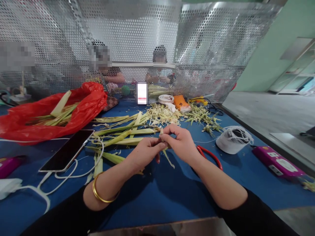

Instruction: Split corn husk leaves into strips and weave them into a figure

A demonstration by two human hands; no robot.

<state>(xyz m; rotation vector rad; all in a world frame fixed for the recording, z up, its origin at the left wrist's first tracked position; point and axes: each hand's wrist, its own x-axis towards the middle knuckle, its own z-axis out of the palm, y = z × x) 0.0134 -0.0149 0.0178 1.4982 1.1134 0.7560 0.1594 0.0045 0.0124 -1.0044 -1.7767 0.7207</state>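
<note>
Over the middle of the blue table, my left hand (147, 150) and my right hand (178, 141) meet with fingertips pinched together on a small piece of pale corn husk (168, 159). One thin end of it dangles below my fingers, and a pale tip shows above them. My fingers hide the part between. Behind and left of my hands lie long green-yellow corn husk strips (118, 141). Just right of my right wrist are the red handles of a tool (214, 157), probably scissors, partly hidden by my forearm.
A red plastic bag (93, 95) with husks stands at left, beside a phone (69, 150) and white cables. Small husk pieces (162, 113) are heaped behind. A white string spool (232, 141) and purple pack (278, 162) are at right. Beyond a perforated screen (128, 36) sit people.
</note>
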